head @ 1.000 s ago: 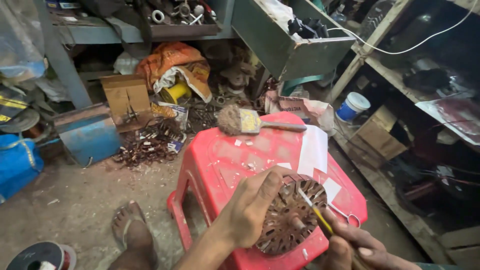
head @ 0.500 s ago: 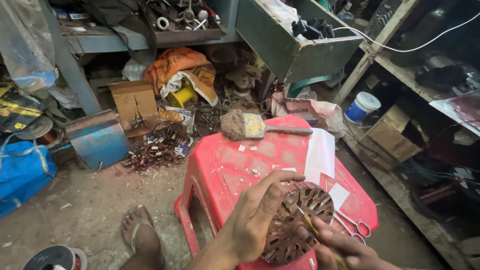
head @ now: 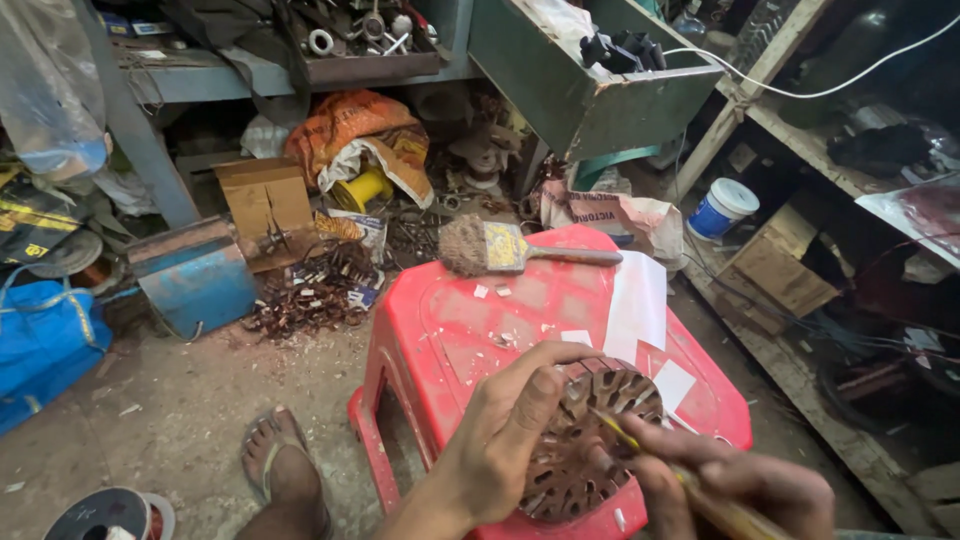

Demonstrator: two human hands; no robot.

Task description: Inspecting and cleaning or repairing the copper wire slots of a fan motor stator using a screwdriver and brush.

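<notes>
My left hand (head: 505,435) grips a round, rusty slotted metal core (head: 590,450) and holds it tilted on the red plastic stool (head: 520,310). My right hand (head: 740,485) at the lower right holds a thin yellow-handled tool (head: 650,455), whose tip rests on the core's slotted face. A worn paintbrush (head: 500,247) lies at the stool's far edge. White paper strips (head: 638,300) lie on the stool's right side.
My foot in a sandal (head: 285,470) is on the dusty floor left of the stool. A pile of copper wire scraps (head: 310,295), a blue box (head: 195,275), a cardboard box (head: 265,205) and a white tub (head: 722,208) lie around. Cluttered shelves stand behind and to the right.
The view has shifted down and closer. My left hand keeps its hold on the core while my right hand has slid the tool's tip across its face.
</notes>
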